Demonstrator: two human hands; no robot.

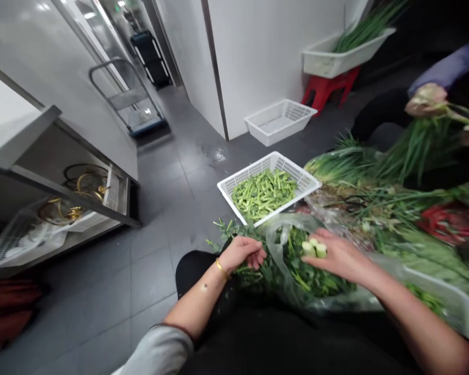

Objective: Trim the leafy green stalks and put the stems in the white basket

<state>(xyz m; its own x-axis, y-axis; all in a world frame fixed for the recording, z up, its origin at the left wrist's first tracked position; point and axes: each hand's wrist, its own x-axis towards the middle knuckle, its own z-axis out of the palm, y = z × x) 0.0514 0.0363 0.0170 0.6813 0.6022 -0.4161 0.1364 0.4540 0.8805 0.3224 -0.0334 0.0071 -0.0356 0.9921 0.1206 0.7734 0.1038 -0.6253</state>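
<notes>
My right hand (338, 258) is closed around a few short, pale green cut stalk pieces (315, 248), their cut ends facing left. It is over an open clear plastic bag (277, 234) full of leafy greens (297, 260). My left hand (244, 252), a gold bracelet at the wrist, hovers just left of the bag over loose leafy stems. Its fingers are curled in, and whatever they may hold is hidden. Just beyond both hands, a white perforated basket (230, 183) on the floor holds a heap of cut green stalk pieces (263, 194).
An empty-looking white basket (279, 122) lies farther back, near a red stool (330, 88) bearing a basin of long green stalks. At right, another person's hand (428, 100) grips scallions above piled greens. A metal shelf (74, 198) stands left; a trolley (144, 122) is behind.
</notes>
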